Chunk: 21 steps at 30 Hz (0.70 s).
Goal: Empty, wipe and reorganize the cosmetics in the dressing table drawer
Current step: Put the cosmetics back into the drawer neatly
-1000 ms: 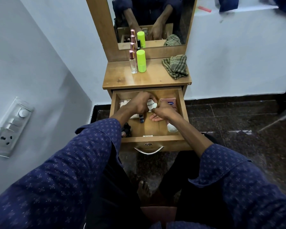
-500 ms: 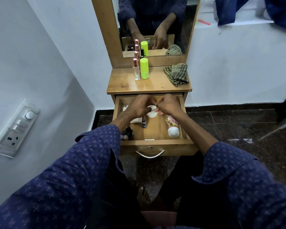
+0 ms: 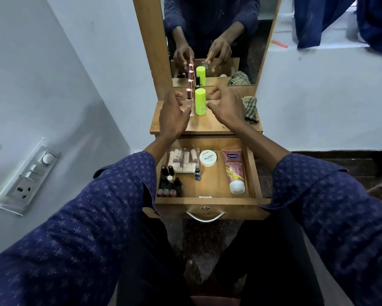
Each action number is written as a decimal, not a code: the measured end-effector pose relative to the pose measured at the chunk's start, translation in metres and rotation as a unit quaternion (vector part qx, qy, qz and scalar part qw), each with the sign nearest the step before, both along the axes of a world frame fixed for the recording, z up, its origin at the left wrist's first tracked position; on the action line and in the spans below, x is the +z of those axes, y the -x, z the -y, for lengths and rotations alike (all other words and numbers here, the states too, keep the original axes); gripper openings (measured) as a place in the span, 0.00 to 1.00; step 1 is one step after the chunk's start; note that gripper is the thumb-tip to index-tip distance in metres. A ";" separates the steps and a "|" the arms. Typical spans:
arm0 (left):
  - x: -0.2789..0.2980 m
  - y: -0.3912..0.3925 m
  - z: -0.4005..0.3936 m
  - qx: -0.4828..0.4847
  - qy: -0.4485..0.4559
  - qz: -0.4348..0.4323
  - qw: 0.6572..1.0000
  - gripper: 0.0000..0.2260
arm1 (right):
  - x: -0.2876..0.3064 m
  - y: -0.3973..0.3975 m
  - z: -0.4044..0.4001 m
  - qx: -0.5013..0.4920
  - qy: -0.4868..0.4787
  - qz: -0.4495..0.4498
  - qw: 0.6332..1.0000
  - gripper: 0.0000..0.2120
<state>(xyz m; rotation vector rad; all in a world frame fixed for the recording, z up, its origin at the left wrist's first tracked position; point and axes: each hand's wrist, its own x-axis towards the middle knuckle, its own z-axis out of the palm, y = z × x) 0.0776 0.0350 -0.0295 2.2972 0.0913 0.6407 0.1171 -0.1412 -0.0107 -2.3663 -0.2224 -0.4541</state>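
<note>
Drawer [image 3: 209, 200] is pulled open below both hands, well short of the fingertips, cosmetics lying inside: clear-lidded makeup kit [image 3: 184, 160] back left, white round jar [image 3: 208, 158] next to it, pink Vaseline tube [image 3: 234, 170] on the right side with white cap toward the drawer front, small dark bottle [image 3: 197, 172] upright just in front of the kit, cluster of nail polish bottles [image 3: 170, 184] in the front-left corner under the left forearm. Both hands are up over the table top [image 3: 209, 125], not in the drawer. Left hand [image 3: 172, 117] has fingers loosely curled, holding nothing; fingertips just beside the slim clear perfume bottle with pink cap [image 3: 189, 102], contact cannot be told. Right hand [image 3: 226, 106] also loosely curled and holding nothing, thumb tip near the neon green container [image 3: 200, 101], small gap visible. Green container and perfume bottle stand upright side by side between the two hands. Checked cloth [image 3: 250, 109] lies bunched just past the right hand's outer side on the table top. Mirror [image 3: 212, 40] beyond the fingertips reflects hands and bottles. Blue patterned sleeves [image 3: 79, 217] on both arms. Wall switch and socket panel [image 3: 26, 177] far to the left of the left hand. Blue garments [image 3: 340, 21] hang far right, on the white ledge.
</note>
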 end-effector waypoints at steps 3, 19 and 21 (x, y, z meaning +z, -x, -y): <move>0.004 -0.013 -0.001 -0.001 0.000 -0.032 0.999 0.22 | 0.002 -0.006 -0.003 0.008 0.026 0.022 0.999 0.19; -0.005 -0.044 -0.006 -0.023 -0.020 -0.010 1.000 0.13 | -0.002 -0.025 -0.022 0.045 0.045 0.057 0.996 0.19; -0.005 -0.042 -0.006 -0.036 -0.029 -0.005 0.999 0.11 | -0.003 -0.023 -0.016 0.046 0.031 0.055 0.997 0.17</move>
